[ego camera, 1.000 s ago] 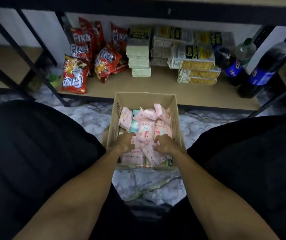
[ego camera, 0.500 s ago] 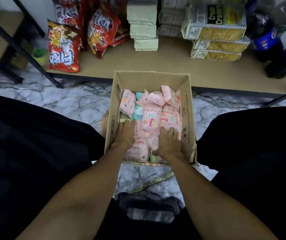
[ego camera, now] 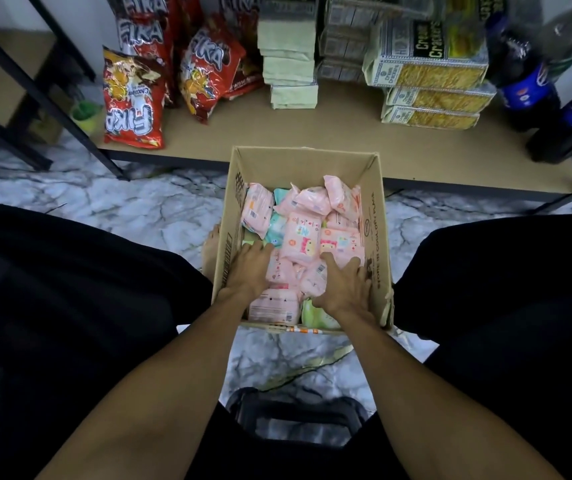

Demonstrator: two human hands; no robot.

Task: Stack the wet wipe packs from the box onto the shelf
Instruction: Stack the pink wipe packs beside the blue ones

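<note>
Marble-pattern floor (ego camera: 132, 209), white with grey veins, glossy. Person's legs (ego camera: 70, 306) in matte black fabric fill both sides of the view.

Low shelf (ego camera: 340, 129): flat tan particleboard deck on a black metal frame (ego camera: 70, 88) with slanted braces. No wet wipe packs on it.

On the deck:
- dark cola bottles (ego camera: 523, 81) with blue labels at right, rounded plastic
- flat rectangular cream cracker packs (ego camera: 430, 64), yellow and white film, stacked
- pale green block-shaped packs (ego camera: 289, 64) stacked in a column
- red crinkly foil snack bags (ego camera: 132, 102) at left, leaning

Open brown corrugated cardboard box (ego camera: 376, 237) sits on the floor between the knees, its far end at the shelf's front edge, black print on the side walls.

Wet wipe packs (ego camera: 303, 242) are all inside the box in a loose pile: soft pillow-shaped film packs, mostly pink with cartoon print. A teal pack (ego camera: 277, 230) sits near the left wall and a light green pack (ego camera: 315, 315) at the near right corner.

Left hand (ego camera: 248, 271) lies palm down on the pile by the left wall, fingers straight, tips against the pink packs, gripping nothing.

Right hand (ego camera: 345, 287) lies palm down at the right side, fingers spread and straight, pressing on pink packs, nothing pinched.
</note>
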